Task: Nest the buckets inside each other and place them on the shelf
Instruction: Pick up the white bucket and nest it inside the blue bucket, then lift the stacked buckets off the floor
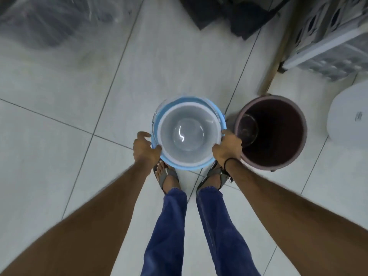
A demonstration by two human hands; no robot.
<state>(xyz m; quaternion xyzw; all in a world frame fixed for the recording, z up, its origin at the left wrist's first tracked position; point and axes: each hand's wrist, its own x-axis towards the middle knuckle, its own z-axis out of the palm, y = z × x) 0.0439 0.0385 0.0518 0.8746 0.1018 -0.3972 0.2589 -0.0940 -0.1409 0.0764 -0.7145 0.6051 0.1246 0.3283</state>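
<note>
A white bucket (190, 134) sits nested inside a light blue bucket (214, 108), seen from straight above, in front of my feet. My left hand (145, 149) grips the stack's left rim, thumb on the edge. My right hand (228, 147) holds the right rim. Just to the right, a dark maroon bucket (278, 136) stands on the tiled floor, with a clear round object inside it.
A white rounded container (348, 114) stands at the far right. Grey lattice crates (334, 36) and a wooden post (278, 52) fill the upper right. Black items (229, 12) lie at the top; plastic-wrapped goods (49, 26) are at the upper left.
</note>
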